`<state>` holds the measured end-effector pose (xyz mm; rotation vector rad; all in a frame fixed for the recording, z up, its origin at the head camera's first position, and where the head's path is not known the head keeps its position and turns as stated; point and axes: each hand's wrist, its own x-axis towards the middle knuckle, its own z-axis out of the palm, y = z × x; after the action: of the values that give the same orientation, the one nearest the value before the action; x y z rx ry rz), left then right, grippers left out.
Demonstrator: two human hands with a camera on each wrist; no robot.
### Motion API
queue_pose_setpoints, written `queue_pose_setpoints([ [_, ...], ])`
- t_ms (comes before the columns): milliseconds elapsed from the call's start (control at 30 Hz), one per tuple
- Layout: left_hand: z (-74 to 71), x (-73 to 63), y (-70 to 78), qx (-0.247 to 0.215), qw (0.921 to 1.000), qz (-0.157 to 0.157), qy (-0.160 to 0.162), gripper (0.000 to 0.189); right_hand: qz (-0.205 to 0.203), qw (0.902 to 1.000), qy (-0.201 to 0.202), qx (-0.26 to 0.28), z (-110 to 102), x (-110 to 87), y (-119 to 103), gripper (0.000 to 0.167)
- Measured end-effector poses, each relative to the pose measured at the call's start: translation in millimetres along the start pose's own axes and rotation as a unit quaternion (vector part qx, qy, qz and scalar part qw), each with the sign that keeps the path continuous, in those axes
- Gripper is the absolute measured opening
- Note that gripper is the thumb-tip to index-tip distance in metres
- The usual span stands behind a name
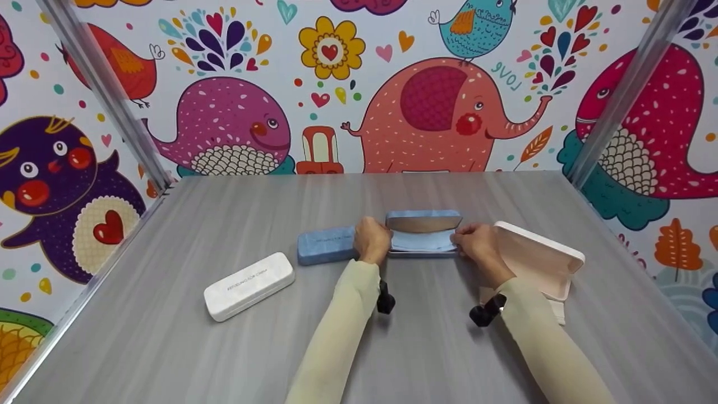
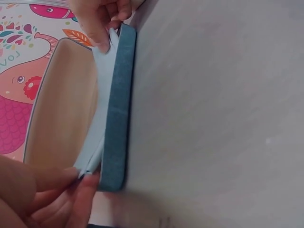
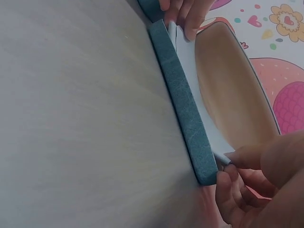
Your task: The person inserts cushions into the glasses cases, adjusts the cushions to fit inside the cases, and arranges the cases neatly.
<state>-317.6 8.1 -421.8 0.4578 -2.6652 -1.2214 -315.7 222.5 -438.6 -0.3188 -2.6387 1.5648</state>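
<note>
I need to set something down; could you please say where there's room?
Bare table: behind the closed blue case; in front of the closed white case. Crowded: around left hand, right hand, open blue case and open pale case.

White case (image 1: 244, 294): small dark capitals along the lid, apparently "REFUELING FOR CHINA", slightly blurred.
Blue case (image 1: 325, 246): a similar dark line on the closed lid, too faint to read surely.
Back wall (image 1: 392, 33): "LOVE" in pale green, mirrored, above the elephant's (image 1: 387, 140) trunk; the left wrist view catches part of it.
Right wall (image 1: 634, 224): pink strokes like lettering, unreadable.
</note>
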Motion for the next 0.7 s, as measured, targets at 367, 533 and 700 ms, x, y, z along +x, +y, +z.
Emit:
queue_pose_setpoints([
  [367, -3.5, -0.5, 0.9, -0.022, 0.9993, -0.026, 0.016, 0.024, -0.002, 1.0, -0.004, -0.001, 1.2, 0.2, 1.2, 0.018],
  [533, -4.5, -1.8, -0.5, -0.031, 0.9992, -0.016, 0.018, 0.022, -0.017, 0.9994, 0.001, -0.031, 2.2, -3.3, -1.7, 0.024],
  [700, -11.8, -2.8, 1.0, -0.039, 0.9992, -0.011, 0.004, 0.025, 0.005, 0.9979, -0.003, -0.065, -0.3, -7.2, -9.1, 0.035],
])
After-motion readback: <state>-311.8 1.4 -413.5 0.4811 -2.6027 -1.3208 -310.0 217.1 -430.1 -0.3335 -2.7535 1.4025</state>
